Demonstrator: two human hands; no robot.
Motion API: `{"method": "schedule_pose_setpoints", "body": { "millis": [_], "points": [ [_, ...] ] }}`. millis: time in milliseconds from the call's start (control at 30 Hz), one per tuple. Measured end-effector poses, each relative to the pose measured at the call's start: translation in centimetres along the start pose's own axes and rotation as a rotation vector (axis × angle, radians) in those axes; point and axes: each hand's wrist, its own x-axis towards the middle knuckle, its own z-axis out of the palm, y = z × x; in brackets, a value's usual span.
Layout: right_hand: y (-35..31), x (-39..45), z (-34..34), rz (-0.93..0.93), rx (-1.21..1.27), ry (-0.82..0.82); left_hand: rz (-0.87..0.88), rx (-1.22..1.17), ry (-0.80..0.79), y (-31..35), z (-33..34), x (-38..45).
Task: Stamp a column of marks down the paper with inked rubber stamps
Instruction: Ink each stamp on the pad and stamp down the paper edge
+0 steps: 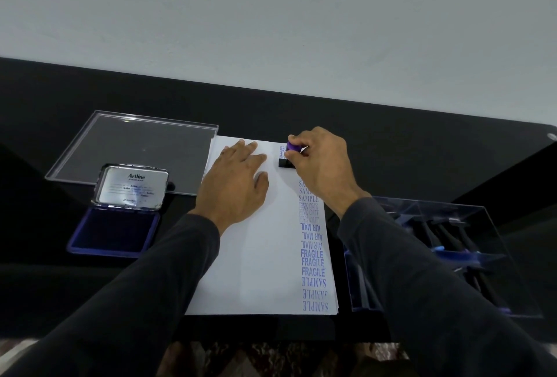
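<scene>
- Purple-handled stamp (290,154) is pinched by the right hand (324,162) near the far right corner of the paper (256,256).
- Its base lies crosswise to the column of marks (312,244).
- The left hand (238,180) is spread flat on the paper, just beside it.

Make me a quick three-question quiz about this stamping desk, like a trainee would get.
1. True or false: the left hand lies flat on the paper.
2. Which hand grips the stamp? A) left B) right
3. Fill in: the ink pad lies open to the ____ of the paper.

Key: 1 true; 2 B; 3 left.
</scene>
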Motion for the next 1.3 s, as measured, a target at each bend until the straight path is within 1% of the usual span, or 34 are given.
{"method": "schedule_pose_setpoints", "body": {
  "millis": [333, 767, 1067, 1300],
  "points": [
    [0.2, 0.2, 0.1, -0.006, -0.027, -0.009, -0.005, 0.015, 0.003, 0.2, -0.1, -0.1],
    [0.0, 1.0, 0.3, 0.027, 0.006, -0.019, 0.009, 0.012, 0.015, 0.2, -0.2, -0.1],
    [-0.2, 1.5, 0.2, 0.043, -0.017, -0.04, 0.008, 0.015, 0.015, 0.1, 0.0, 0.0],
    [-0.1, 1.0, 0.5, 0.034, -0.002, -0.014, 0.014, 0.006, 0.03, 0.1, -0.1, -0.2]
  ]
}}
